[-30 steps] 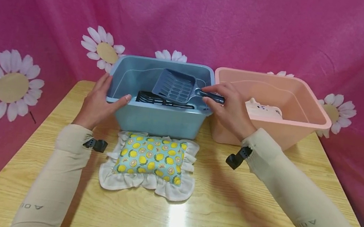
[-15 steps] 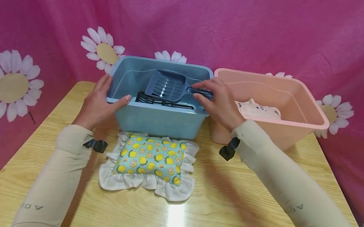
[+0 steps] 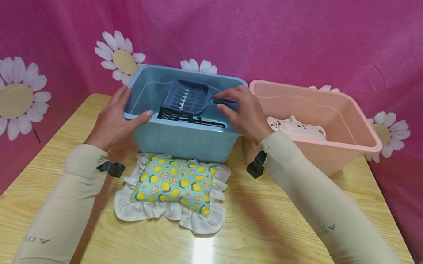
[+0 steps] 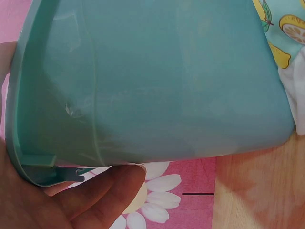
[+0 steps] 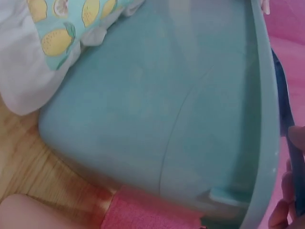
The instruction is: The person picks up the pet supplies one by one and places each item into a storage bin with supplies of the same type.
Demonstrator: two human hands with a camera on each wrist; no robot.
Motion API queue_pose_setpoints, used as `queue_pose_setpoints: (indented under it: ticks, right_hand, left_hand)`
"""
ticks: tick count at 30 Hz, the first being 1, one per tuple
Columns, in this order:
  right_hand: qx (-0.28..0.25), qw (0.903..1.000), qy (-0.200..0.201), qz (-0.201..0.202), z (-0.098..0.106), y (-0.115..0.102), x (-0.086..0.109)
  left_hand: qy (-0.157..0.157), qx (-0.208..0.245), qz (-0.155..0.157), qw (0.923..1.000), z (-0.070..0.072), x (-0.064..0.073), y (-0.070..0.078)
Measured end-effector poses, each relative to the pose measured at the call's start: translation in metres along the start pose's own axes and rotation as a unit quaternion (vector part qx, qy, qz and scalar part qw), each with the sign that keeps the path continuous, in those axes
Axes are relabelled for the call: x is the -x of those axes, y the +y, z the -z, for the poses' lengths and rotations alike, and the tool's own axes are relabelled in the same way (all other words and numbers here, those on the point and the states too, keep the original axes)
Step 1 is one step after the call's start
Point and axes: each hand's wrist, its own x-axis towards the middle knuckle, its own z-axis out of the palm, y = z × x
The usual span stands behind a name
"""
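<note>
My right hand (image 3: 247, 112) pinches the handle of a dark blue slotted litter scoop (image 3: 187, 96), held nearly level over the blue bin (image 3: 186, 142). In the right wrist view the scoop (image 5: 283, 98) shows only as a strip past the bin's rim, beside my fingers (image 5: 287, 187). At the bin's left front corner my left hand (image 3: 115, 117) grips the rim, thumb over the front edge. The left wrist view has its fingers (image 4: 114, 195) against the outside of the bin (image 4: 167, 86). Inside the bin lies a black slotted utensil (image 3: 193, 120), partly hidden by the front rim.
A pink bin (image 3: 352, 157) stands right beside the blue one, with a white patterned cloth item (image 3: 298, 128) in it. In front of the blue bin a lemon-print pillow (image 3: 174, 185) with white ruffles lies on the wooden table (image 3: 259, 254). A pink flowered curtain hangs behind.
My right hand has carried the scoop leftward, further over the blue bin, and slightly lower. The left hand has stayed on the rim.
</note>
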Motion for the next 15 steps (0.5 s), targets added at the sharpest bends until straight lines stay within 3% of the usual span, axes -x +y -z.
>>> queue_pose_setpoints:
  ticks: [15]
  right_hand:
    - [-0.009,0.9995,-0.016,0.027,-0.015,0.002,-0.015]
  left_hand:
    - [-0.001,-0.002,0.003,1.0000,0.000,0.000,-0.001]
